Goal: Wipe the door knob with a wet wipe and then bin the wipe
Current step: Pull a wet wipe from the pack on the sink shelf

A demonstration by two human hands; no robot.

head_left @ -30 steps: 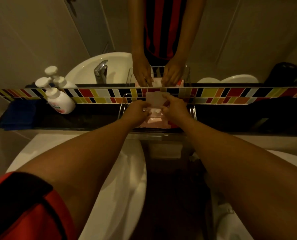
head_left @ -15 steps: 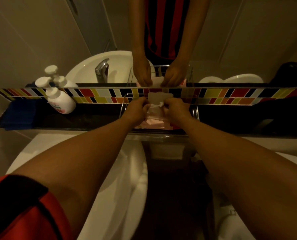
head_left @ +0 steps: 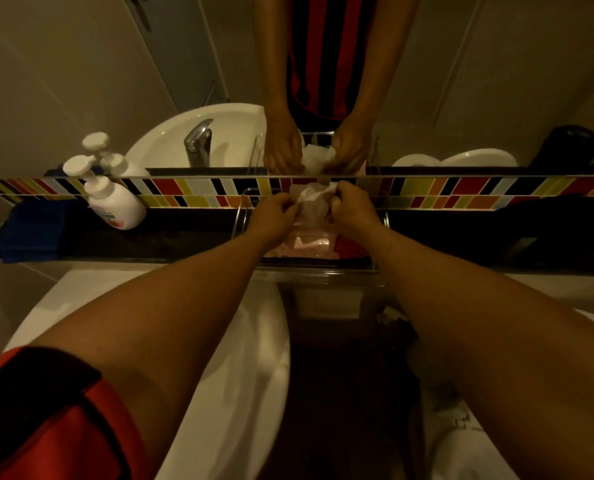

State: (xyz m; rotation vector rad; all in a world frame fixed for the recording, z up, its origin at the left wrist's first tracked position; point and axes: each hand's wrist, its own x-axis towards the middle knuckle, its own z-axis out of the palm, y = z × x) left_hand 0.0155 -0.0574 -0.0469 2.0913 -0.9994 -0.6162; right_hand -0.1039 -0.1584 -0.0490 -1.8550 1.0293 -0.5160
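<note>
The wet wipe (head_left: pixel 310 199) is held up between the two hands, with the left hand (head_left: pixel 274 216) pinching its left edge and the right hand (head_left: pixel 352 209) pinching its right edge, just above the pink wipe pack (head_left: pixel 306 244) that sits under them in a wire rack (head_left: pixel 243 216). It looks like the wipe is being pulled out of the pack, though the light is dim and I cannot tell if it is all the way free. This is the get-a-wipe step, so next the person should lift it clear and go find the door knob, which is not in sight from here; the soap bottle (head_left: pixel 115 206) stands off to the left of the left hand.
</note>
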